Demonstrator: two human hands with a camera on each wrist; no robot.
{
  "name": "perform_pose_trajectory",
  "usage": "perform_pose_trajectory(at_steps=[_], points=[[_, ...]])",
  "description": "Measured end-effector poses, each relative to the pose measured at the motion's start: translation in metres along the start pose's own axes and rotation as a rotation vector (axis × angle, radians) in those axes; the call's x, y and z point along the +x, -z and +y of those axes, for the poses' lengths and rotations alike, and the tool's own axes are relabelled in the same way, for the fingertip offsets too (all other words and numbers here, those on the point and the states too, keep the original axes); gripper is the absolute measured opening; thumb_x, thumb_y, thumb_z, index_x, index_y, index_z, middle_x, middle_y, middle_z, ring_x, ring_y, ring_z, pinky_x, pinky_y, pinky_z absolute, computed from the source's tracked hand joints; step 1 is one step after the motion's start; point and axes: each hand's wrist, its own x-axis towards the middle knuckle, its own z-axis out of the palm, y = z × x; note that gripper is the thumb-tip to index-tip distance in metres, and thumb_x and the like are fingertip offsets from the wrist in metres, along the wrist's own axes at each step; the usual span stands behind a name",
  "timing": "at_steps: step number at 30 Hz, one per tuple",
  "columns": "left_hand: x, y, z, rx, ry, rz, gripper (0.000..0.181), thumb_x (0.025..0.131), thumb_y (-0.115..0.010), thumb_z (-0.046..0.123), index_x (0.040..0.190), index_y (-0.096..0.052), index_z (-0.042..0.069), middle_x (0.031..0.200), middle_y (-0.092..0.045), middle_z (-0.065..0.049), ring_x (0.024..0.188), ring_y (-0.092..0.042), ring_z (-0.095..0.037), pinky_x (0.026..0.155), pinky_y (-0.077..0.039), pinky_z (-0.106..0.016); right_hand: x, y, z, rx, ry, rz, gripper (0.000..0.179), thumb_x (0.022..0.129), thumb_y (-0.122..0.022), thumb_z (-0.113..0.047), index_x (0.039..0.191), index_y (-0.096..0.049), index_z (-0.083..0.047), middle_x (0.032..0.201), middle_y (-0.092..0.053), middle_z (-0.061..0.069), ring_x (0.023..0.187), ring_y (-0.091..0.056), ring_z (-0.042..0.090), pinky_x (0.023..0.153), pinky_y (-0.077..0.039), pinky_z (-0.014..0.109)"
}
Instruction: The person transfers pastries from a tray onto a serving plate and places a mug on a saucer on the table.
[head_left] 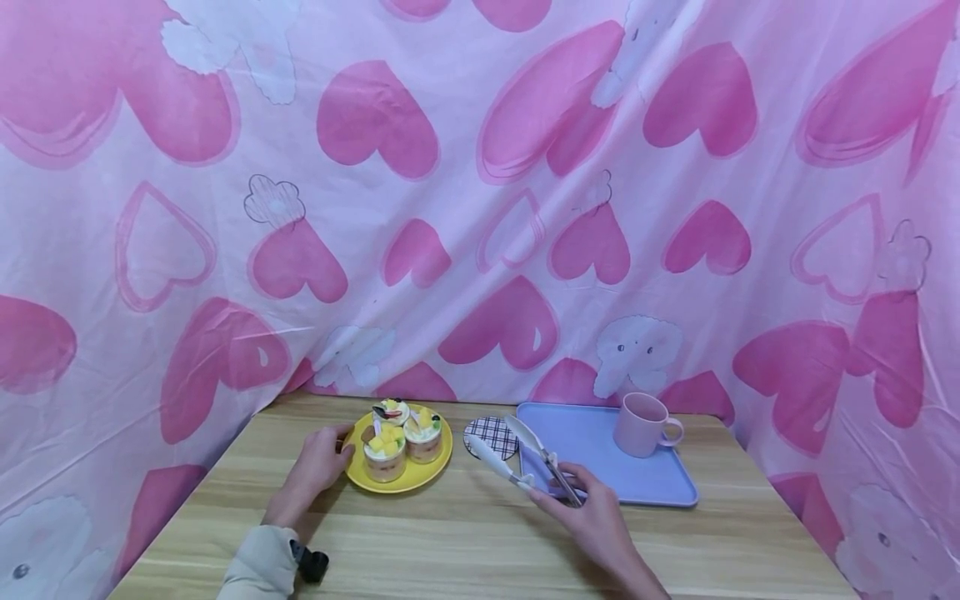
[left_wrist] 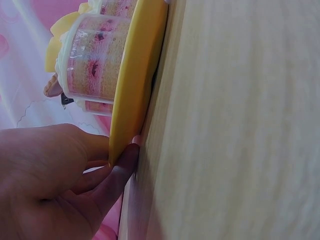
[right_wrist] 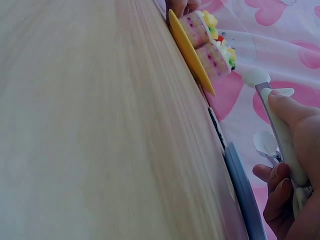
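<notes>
My left hand (head_left: 318,462) pinches the left rim of a yellow plate (head_left: 431,478); in the left wrist view, fingers lie on both sides of the plate's edge. Three clear cups of layered cake stand on the plate, topped with cream and fruit; the front cup (head_left: 385,467) carries yellow fruit chunks. In my right hand (head_left: 596,517) is a pair of tongs (head_left: 491,457) with pale tips, gripped between thumb and fingers. Their two arms are spread apart with nothing between them, and the tips overlap a round checkered coaster (head_left: 491,432) in the head view.
Right of the coaster lies a light blue tray (head_left: 570,429). A pink mug (head_left: 639,427) stands on its right part, handle to the right. Behind the wooden table (head_left: 420,542) hangs a pink curtain (head_left: 465,192) printed with hearts. A dark band sits on the left wrist.
</notes>
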Motion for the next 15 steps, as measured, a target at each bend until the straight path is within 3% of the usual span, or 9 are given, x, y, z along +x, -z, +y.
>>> perform_pose_trajectory(at_steps=[10, 15], points=[[0.0, 0.001, 0.001, -0.001, -0.006, -0.006, 0.046, 0.094, -0.063, 0.004, 0.138, -0.055, -0.008, 0.129, -0.064, -0.028, 0.114, -0.065, -0.036, 0.091, -0.058, -0.048, -0.005, 0.023, 0.014, -0.051, -0.041, 0.009, 0.071, 0.067, -0.084, -0.062, 0.125, -0.065, -0.026, 0.105, -0.077, -0.007, 0.098, -0.069, 0.01, 0.08, -0.053, 0.022], [0.0, 0.0, 0.0, -0.006, -0.001, -0.006, 0.047, 0.094, -0.063, 0.004, 0.138, -0.054, -0.008, 0.13, -0.064, -0.027, 0.114, -0.065, -0.035, 0.092, -0.058, -0.047, -0.005, 0.035, 0.017, -0.109, -0.074, 0.02, 0.075, 0.065, -0.082, -0.067, 0.126, -0.066, -0.025, 0.111, -0.076, 0.0, 0.093, -0.064, 0.013, 0.075, -0.05, 0.022]])
